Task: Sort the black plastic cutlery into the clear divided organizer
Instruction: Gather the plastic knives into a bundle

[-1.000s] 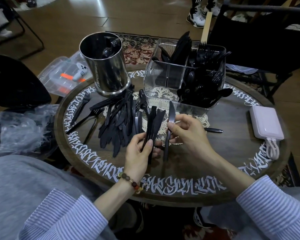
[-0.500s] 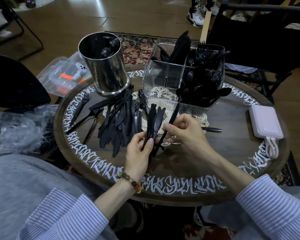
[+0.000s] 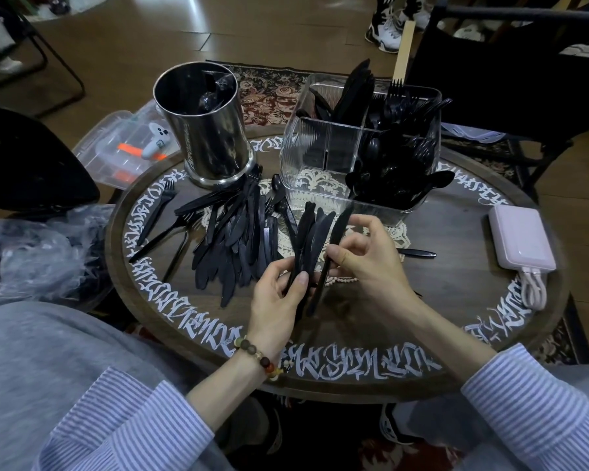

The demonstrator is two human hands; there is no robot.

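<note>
My left hand (image 3: 279, 297) grips a bunch of black plastic knives (image 3: 312, 236) by their handles, blades pointing away from me. My right hand (image 3: 368, 256) pinches a single black knife (image 3: 335, 239) and holds it against the right side of that bunch. A loose pile of black cutlery (image 3: 235, 236), mostly knives with a few forks, lies on the table to the left. The clear divided organizer (image 3: 317, 158) stands behind my hands, with knives upright in its back left section and spoons and forks filling its right side.
A steel cylinder container (image 3: 204, 130) stands at the back left of the round wooden table (image 3: 388, 314). A pink power bank (image 3: 521, 239) with cable lies at the right edge. One black utensil (image 3: 417, 253) lies beside my right hand. A plastic box sits off the table's left.
My right hand has swung its single knife from upright and apart to tilted against the bunch in my left hand. The left hand has stayed put.
</note>
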